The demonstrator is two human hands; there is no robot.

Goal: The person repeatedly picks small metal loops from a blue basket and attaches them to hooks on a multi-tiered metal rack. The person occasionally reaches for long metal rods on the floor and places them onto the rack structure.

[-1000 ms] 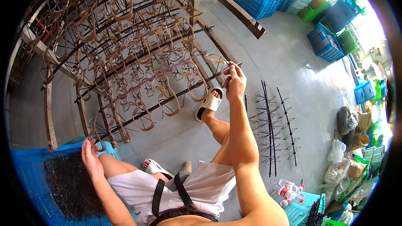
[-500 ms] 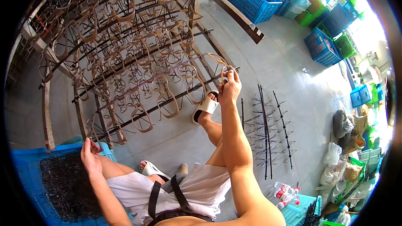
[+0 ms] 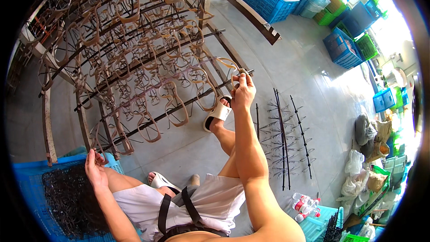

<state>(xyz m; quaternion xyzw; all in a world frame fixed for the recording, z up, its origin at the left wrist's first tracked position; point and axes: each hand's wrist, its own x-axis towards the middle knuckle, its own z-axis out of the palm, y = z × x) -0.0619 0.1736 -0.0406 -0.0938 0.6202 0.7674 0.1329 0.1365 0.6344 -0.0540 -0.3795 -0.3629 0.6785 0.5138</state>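
Observation:
A long dark rod [image 3: 157, 121] lies slantwise in front of me, with several brown eyeglass frames [image 3: 176, 103] hanging along it. My right hand [image 3: 244, 92] pinches the rod close to its far right end, beside the last frame [image 3: 226, 66]. At the near left end, my left hand [image 3: 95, 168] has its fingers closed around the rod's tip area, next to another frame; the exact contact is partly hidden. Beyond this rod, a rack [image 3: 49, 121] bears more rods crowded with similar frames.
On the left stands a blue basket [image 3: 29, 183] heaped with thin black wire pieces [image 3: 71, 197]. Bare rods with wire prongs [image 3: 283, 139] lie on the floor to the right. Blue crates [image 3: 264, 0], plastic bottles [image 3: 306, 206] and bags [image 3: 355, 163] stand farther right.
The whole view has shifted a little. Both hands keep their hold on the rod, with hardly any movement relative to the rack.

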